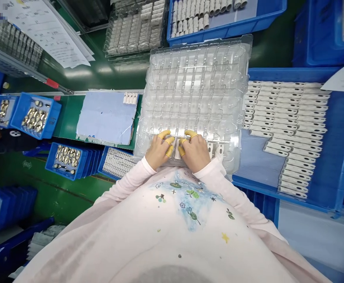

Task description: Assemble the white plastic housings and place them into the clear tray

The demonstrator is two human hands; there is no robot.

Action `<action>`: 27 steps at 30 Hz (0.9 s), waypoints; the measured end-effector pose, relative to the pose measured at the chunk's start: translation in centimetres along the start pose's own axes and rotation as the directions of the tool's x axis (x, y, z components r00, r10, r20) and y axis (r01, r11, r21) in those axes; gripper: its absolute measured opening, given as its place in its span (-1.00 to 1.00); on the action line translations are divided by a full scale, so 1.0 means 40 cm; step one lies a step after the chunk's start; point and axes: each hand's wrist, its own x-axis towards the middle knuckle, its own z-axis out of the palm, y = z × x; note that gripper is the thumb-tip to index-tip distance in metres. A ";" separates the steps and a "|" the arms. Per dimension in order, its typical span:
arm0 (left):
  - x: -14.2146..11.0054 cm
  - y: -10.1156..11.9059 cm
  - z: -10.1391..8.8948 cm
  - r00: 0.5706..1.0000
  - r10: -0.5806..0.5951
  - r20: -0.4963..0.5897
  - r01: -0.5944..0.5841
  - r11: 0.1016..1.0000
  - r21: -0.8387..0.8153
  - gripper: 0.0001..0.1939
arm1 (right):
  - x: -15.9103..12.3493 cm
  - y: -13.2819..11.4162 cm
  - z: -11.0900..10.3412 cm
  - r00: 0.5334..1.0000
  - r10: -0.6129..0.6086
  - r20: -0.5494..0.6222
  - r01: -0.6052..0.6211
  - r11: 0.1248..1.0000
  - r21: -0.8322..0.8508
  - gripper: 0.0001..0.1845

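Seating of a white part at the near row of the clear tray, both hands engaged.
The left hand (pixel 159 151) and right hand (pixel 196 152), with yellow finger cots (pixel 169 151) on some digits, flank a white part (pixel 177 152) in the near row of the clear tray (pixel 232 155). The fingers of both hands are curled; whether they pinch the part or only press beside it cannot be determined. Two further white parts (pixel 220 150) show beside the right hand. Caution: uneven pressure from the two hands could tilt the part in its cell or flex the thin tray wall. The right sleeve (pixel 215 171) crosses the near edge and could snag a neighbouring part if the forearm lifts. A push to the right could drive the tray against the blue bin (pixel 335 157) and disturb its rows.
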 end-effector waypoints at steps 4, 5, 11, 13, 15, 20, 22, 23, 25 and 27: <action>-0.013 0.000 0.017 0.993 -0.029 -0.116 0.051 0.980 0.193 -0.66 | -0.013 0.005 0.000 0.998 -0.011 -0.060 0.012 1.000 0.026 -0.69; -0.015 -0.003 0.019 0.991 -0.023 -0.130 0.049 0.978 0.201 -0.64 | -0.017 0.020 -0.004 0.992 -0.011 -0.125 0.018 0.999 0.051 -0.66; -0.016 -0.023 0.002 0.990 -0.043 -0.138 0.056 0.994 0.097 -0.63 | -0.085 0.305 -0.067 0.770 0.465 -0.438 -0.398 0.885 0.241 -0.57; -0.014 -0.034 -0.018 0.982 -0.064 -0.175 0.074 0.996 0.048 -0.65 | -0.132 0.438 -0.094 0.562 0.726 -0.398 -0.682 0.678 0.274 -0.53; -0.009 -0.052 -0.043 0.966 -0.103 -0.235 0.113 0.993 0.029 -0.65 | -0.189 0.554 -0.111 0.399 0.841 -0.366 -0.811 0.510 0.287 -0.50; 0.012 -0.105 -0.099 0.911 -0.250 -0.330 0.276 0.960 0.035 -0.62 | -0.339 0.715 -0.106 0.007 0.970 -0.243 -0.961 0.074 0.267 -0.46; 0.018 -0.117 -0.108 0.899 -0.292 -0.327 0.326 0.944 0.053 -0.60 | -0.384 0.743 -0.093 -0.059 0.970 -0.234 -0.961 0.008 0.276 -0.45; 0.020 -0.121 -0.110 0.896 -0.310 -0.320 0.347 0.936 0.065 -0.59 | -0.401 0.753 -0.087 -0.075 0.970 -0.230 -0.956 -0.004 0.292 -0.46; 0.022 -0.123 -0.107 0.892 -0.333 -0.307 0.373 0.924 0.083 -0.57 | -0.424 0.770 -0.074 -0.079 0.971 -0.226 -0.939 0.004 0.343 -0.50; 0.021 -0.122 -0.101 0.889 -0.348 -0.299 0.388 0.918 0.085 -0.56 | -0.436 0.781 -0.062 -0.051 0.969 -0.243 -0.915 0.053 0.400 -0.55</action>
